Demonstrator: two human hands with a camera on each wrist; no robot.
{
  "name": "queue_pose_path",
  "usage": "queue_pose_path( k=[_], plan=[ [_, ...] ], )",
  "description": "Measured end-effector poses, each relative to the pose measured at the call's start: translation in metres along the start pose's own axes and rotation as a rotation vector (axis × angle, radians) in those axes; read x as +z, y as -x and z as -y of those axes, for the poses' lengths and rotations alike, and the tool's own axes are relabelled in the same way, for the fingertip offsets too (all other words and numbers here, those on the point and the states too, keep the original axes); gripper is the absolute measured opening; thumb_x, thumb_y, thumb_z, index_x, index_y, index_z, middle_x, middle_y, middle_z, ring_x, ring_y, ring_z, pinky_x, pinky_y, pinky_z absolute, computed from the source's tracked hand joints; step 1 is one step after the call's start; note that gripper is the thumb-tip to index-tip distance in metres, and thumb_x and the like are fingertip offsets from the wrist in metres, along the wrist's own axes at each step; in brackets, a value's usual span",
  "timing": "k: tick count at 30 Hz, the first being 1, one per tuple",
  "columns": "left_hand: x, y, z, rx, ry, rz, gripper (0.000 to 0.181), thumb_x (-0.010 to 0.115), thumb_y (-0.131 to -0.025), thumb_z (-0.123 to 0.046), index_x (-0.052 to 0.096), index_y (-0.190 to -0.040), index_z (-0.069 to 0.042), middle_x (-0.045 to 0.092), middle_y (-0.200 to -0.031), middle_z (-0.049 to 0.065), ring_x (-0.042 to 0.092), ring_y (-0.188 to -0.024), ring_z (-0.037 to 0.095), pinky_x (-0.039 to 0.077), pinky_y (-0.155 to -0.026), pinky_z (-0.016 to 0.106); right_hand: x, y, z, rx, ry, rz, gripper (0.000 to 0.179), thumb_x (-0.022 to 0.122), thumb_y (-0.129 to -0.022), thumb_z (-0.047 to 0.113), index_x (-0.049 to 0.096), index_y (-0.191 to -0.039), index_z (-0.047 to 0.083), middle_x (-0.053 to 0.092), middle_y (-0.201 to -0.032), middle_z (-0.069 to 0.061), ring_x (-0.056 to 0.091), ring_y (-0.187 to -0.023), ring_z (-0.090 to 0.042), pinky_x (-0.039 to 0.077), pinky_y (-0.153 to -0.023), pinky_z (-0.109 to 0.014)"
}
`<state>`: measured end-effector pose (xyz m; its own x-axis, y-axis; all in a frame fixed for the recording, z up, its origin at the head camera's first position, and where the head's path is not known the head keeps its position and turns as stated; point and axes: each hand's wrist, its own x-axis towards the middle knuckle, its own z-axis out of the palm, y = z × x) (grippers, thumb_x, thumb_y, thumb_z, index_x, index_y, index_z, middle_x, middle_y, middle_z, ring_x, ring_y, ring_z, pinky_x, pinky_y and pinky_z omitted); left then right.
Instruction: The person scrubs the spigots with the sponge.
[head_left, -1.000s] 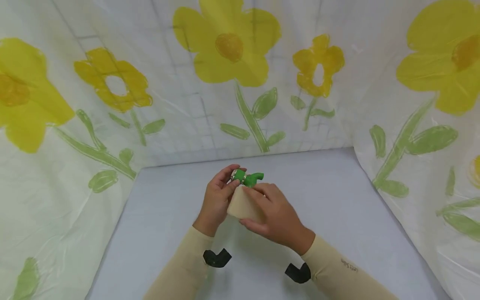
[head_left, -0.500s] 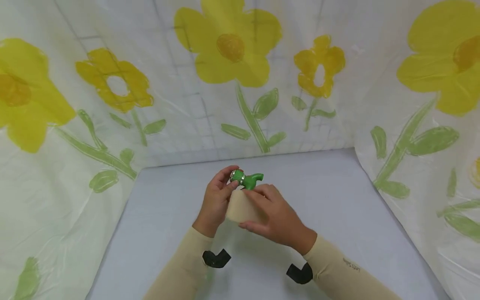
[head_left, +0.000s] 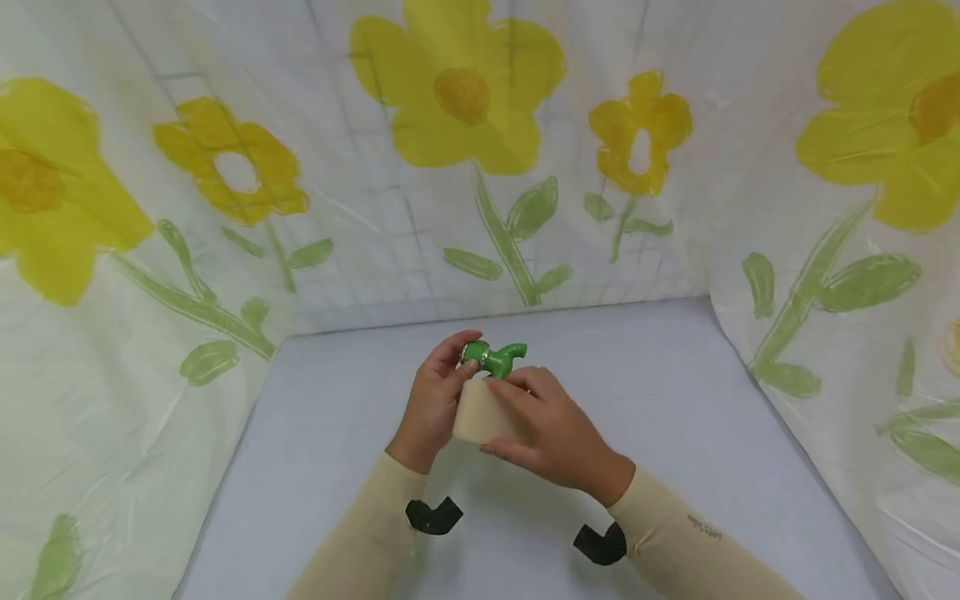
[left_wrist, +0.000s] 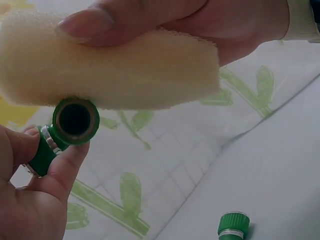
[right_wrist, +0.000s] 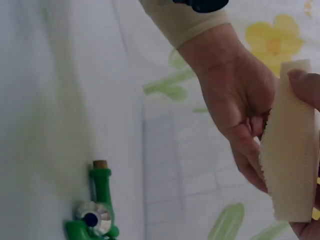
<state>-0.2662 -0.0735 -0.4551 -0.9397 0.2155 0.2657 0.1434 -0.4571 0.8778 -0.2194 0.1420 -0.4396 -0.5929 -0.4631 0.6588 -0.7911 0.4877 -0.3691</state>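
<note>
The left hand (head_left: 429, 404) pinches a green tap (head_left: 501, 362) between thumb and fingers at its ribbed, silver-ringed end, near the centre of the head view, spout toward the upper right. The right hand (head_left: 558, 429) grips a cream sponge (head_left: 483, 414) just below the tap; in the left wrist view the sponge's edge meets the tap's round mouth, though contact cannot be confirmed. Beige sleeves (head_left: 367, 525) cover both forearms, a black curved piece (head_left: 437, 517) beside each wrist. A second green tap (right_wrist: 103, 192) lies on the pale table (head_left: 330, 408), lower left of the right wrist view. A white curtain (head_left: 337, 275) printed with yellow flowers (head_left: 461, 96) lines the sides and back.
</note>
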Motion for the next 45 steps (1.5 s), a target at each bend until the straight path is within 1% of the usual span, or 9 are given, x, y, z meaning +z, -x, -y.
queue_pose_path(
  k=[2,7,10,14,16,22,29,37,45],
  plan=[
    [0.0,0.0,-0.001,-0.014,0.027,-0.005,0.037,0.057,-0.109,0.005,0.055,-0.147,0.007,0.06,-0.13,0.011,0.065,-0.108,0.017,0.061,-0.085,0.026,-0.001,-0.003,-0.005,0.01,0.039,-0.061,0.077,0.097,-0.086,0.029,0.064,-0.147,-0.003,0.058,-0.126,-0.016,0.057,-0.117,-0.034,0.059,-0.086,-0.048],
    [0.003,0.004,0.0,-0.04,0.076,0.004,0.035,0.058,-0.109,0.008,0.055,-0.143,0.01,0.058,-0.126,0.014,0.069,-0.113,0.023,0.058,-0.102,0.044,-0.008,-0.004,-0.027,0.204,0.083,-0.217,0.077,0.096,-0.087,0.018,0.06,-0.15,-0.006,0.056,-0.124,-0.021,0.055,-0.113,-0.037,0.055,-0.082,-0.052],
    [0.002,0.005,0.002,-0.032,0.05,-0.015,0.037,0.061,-0.108,0.008,0.055,-0.144,0.011,0.062,-0.125,0.014,0.068,-0.111,0.022,0.059,-0.1,0.04,-0.007,-0.001,-0.02,0.212,0.001,-0.17,0.075,0.095,-0.088,0.018,0.06,-0.15,-0.005,0.057,-0.126,-0.018,0.056,-0.113,-0.032,0.056,-0.082,-0.048],
    [-0.001,0.004,0.004,-0.015,0.068,-0.053,0.035,0.059,-0.107,0.011,0.06,-0.142,0.008,0.067,-0.124,0.013,0.066,-0.104,0.019,0.06,-0.084,0.025,-0.003,0.001,-0.004,0.072,-0.113,-0.057,0.074,0.094,-0.09,0.025,0.061,-0.151,-0.001,0.057,-0.131,-0.014,0.057,-0.117,-0.03,0.059,-0.083,-0.045],
    [-0.003,0.004,0.005,-0.013,0.091,-0.053,0.034,0.058,-0.106,0.013,0.064,-0.138,0.004,0.067,-0.124,0.013,0.066,-0.102,0.018,0.059,-0.081,0.023,-0.003,0.0,-0.003,0.052,-0.117,-0.059,0.075,0.095,-0.089,0.024,0.061,-0.151,0.0,0.057,-0.132,-0.013,0.057,-0.117,-0.029,0.059,-0.083,-0.045],
    [-0.004,0.004,0.007,-0.04,0.118,0.007,0.031,0.059,-0.104,0.016,0.066,-0.128,-0.003,0.067,-0.123,0.012,0.07,-0.111,0.022,0.058,-0.103,0.043,-0.007,0.0,-0.021,0.195,-0.075,-0.165,0.073,0.095,-0.086,0.011,0.062,-0.15,-0.002,0.059,-0.126,-0.013,0.057,-0.112,-0.027,0.058,-0.083,-0.05],
    [-0.008,0.006,0.008,-0.071,0.13,-0.001,0.03,0.057,-0.105,0.016,0.063,-0.131,0.001,0.066,-0.12,0.012,0.071,-0.111,0.022,0.056,-0.105,0.048,-0.003,-0.002,-0.024,0.238,-0.104,-0.18,0.066,0.091,-0.092,0.013,0.062,-0.15,-0.001,0.06,-0.13,-0.014,0.058,-0.116,-0.029,0.057,-0.088,-0.053],
    [-0.013,0.005,0.007,-0.073,0.153,-0.032,0.029,0.054,-0.108,0.012,0.063,-0.134,0.001,0.067,-0.117,0.01,0.067,-0.098,0.018,0.06,-0.08,0.025,-0.014,-0.01,-0.007,0.079,-0.239,0.03,0.071,0.093,-0.091,0.014,0.061,-0.154,0.006,0.058,-0.138,-0.005,0.057,-0.122,-0.025,0.059,-0.087,-0.047],
    [-0.012,0.009,0.007,-0.102,0.12,-0.024,0.026,0.057,-0.108,0.01,0.064,-0.13,-0.003,0.067,-0.115,0.01,0.073,-0.1,0.019,0.063,-0.089,0.032,-0.011,-0.02,-0.017,0.153,-0.075,-0.114,0.064,0.093,-0.09,0.013,0.066,-0.146,0.001,0.059,-0.13,-0.013,0.058,-0.119,-0.029,0.056,-0.088,-0.051]
  ],
)
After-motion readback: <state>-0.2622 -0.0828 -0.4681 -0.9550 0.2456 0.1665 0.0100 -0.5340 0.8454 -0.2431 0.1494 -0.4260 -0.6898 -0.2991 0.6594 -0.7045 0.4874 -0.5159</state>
